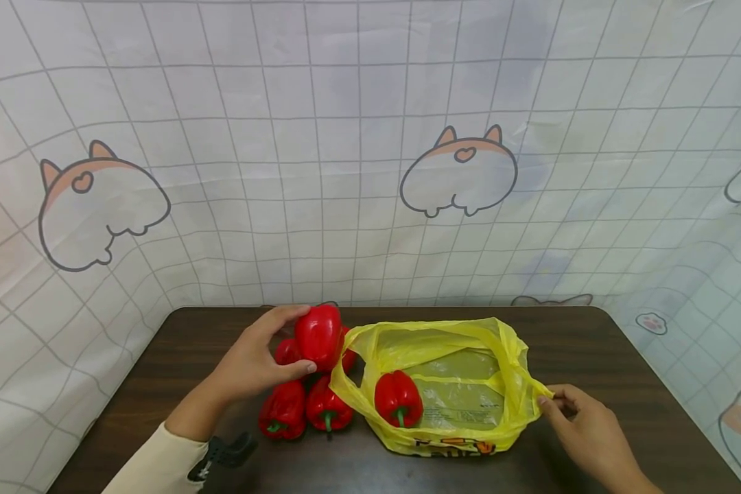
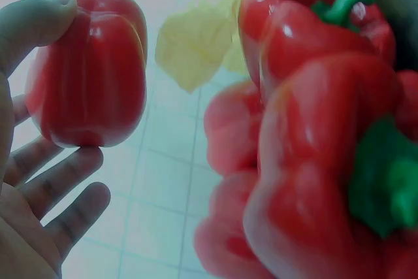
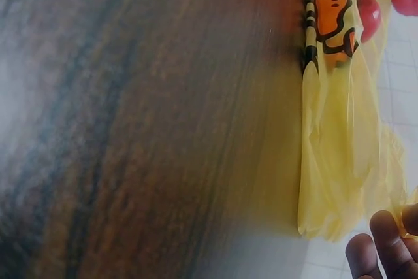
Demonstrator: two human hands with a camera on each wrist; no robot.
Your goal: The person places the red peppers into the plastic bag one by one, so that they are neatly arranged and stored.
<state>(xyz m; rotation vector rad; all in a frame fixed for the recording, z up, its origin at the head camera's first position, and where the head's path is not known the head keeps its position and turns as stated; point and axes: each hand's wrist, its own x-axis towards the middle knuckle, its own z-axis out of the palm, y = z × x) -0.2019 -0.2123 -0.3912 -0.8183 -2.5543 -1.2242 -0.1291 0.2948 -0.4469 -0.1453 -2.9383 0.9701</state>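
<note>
My left hand [image 1: 256, 360] holds a red bell pepper [image 1: 319, 336] between thumb and fingers, raised over several other red peppers. In the left wrist view that held pepper [image 2: 98, 73] is apart from the pile. A yellow plastic bag [image 1: 515, 384] lies with its mouth spread open, and one red pepper [image 1: 398, 399] with a green stem sits inside at its left. My right hand [image 1: 583, 429] pinches the bag's right edge between thumb and fingers. The right wrist view shows these fingers [image 3: 390, 236] at the bag's rim.
Left of the bag, several peppers stand close together, among them a front-left pepper [image 1: 283, 410] and one touching the bag's side [image 1: 329, 405]. All lie on a dark wooden table [image 1: 593, 357]. A white gridded cloth [image 1: 321, 137] with cartoon animals hangs behind.
</note>
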